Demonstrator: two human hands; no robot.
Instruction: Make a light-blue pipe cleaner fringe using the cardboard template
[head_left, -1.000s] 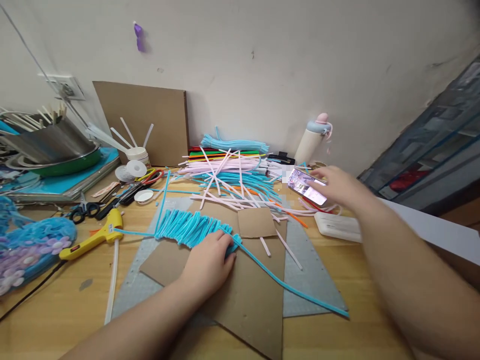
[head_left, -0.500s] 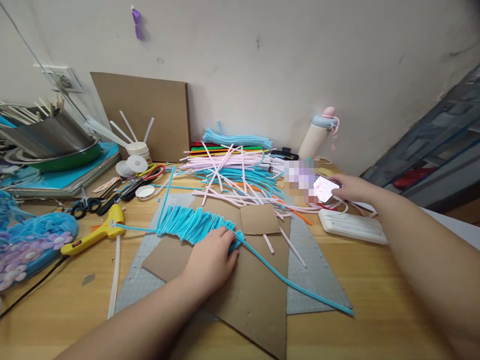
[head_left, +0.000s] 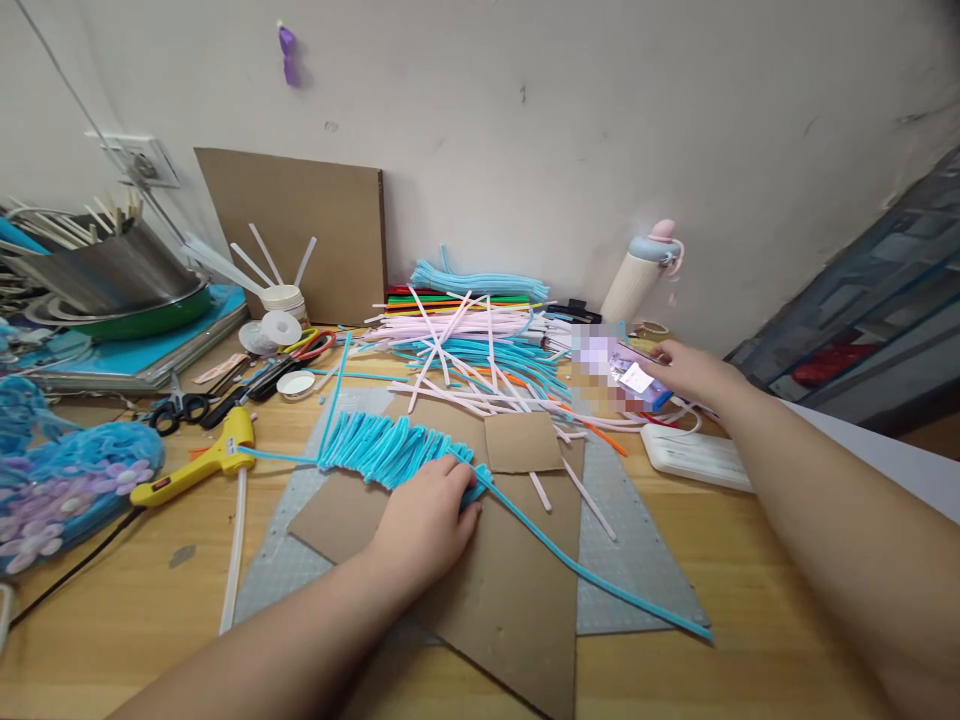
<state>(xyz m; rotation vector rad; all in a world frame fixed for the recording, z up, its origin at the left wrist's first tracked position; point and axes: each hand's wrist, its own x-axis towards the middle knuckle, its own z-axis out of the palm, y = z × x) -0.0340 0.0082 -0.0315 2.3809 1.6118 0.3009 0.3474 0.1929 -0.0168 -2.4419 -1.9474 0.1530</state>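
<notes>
My left hand point(head_left: 429, 515) is closed over the right end of a zigzag-folded row of blue pipe cleaners point(head_left: 386, 448), its fingers curled round the last folds. One long pipe cleaner strand point(head_left: 559, 550) runs from there to the lower right, and another stretch reaches left to the glue gun. Beneath lie pieces of cardboard point(head_left: 517, 600) on a grey cutting mat point(head_left: 622, 590). At the right, my right hand point(head_left: 686, 368) grips the far edge of a phone point(head_left: 636, 378) with a lit screen, partly blurred out. Its fingertips are partly hidden.
A yellow glue gun point(head_left: 229, 455) lies left, near scissors point(head_left: 178, 405). Behind are bundled pipe cleaners point(head_left: 457, 325) and a bottle point(head_left: 637, 270). A white power strip point(head_left: 694, 458) sits by my right forearm. A metal pot point(head_left: 135, 270) with sticks stands at the far left.
My right hand has moved slightly left with the phone, whose screen has tilted and shows a different picture. My left hand stays on the blue folds. The view has shifted slightly.
</notes>
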